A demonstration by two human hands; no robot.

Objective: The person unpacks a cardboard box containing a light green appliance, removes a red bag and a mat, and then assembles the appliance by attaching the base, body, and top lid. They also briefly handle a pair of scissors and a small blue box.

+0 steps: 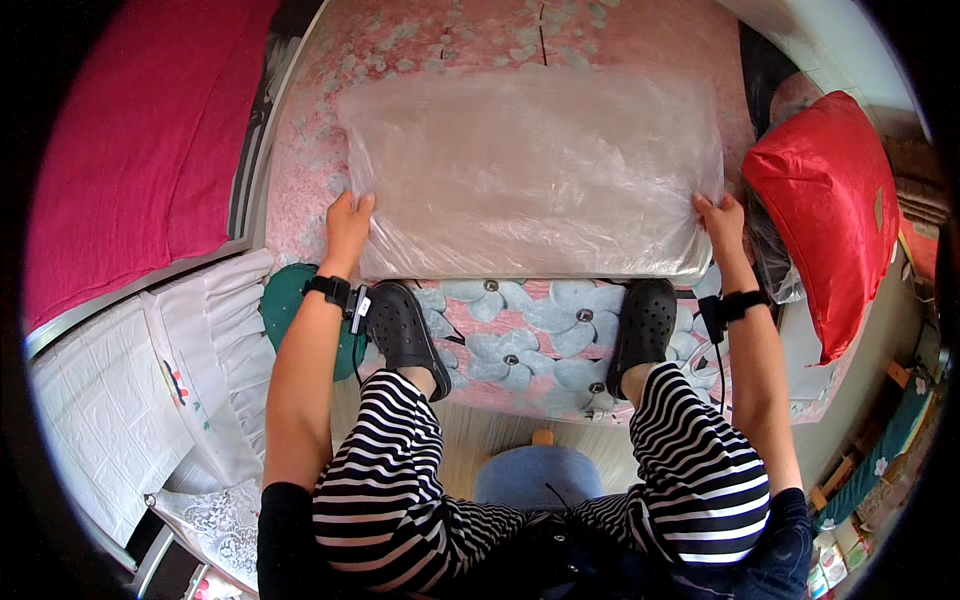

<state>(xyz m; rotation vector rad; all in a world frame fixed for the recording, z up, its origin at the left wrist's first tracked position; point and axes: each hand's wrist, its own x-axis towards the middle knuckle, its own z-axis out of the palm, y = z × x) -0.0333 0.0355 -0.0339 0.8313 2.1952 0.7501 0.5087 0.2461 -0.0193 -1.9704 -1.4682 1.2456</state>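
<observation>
A wide, wrinkled, see-through plastic bag point(540, 170) lies flat in front of my feet. It looks pale and cloudy, and I cannot make out whether anything is inside it. My left hand point(349, 226) pinches the bag's left edge near its lower corner. Over on the right edge, at about the same height, my right hand point(723, 218) grips the plastic between thumb and fingers. Between the two hands the near edge runs almost straight. Both wrists carry black straps with small devices.
Under the bag spreads a pink floral mat point(520, 345), with my black clogs point(404, 325) on it. A shiny red cushion or bag point(825, 190) stands at the right. Magenta cloth point(150, 140) covers a surface at the left. Below is a blue round stool point(537, 473).
</observation>
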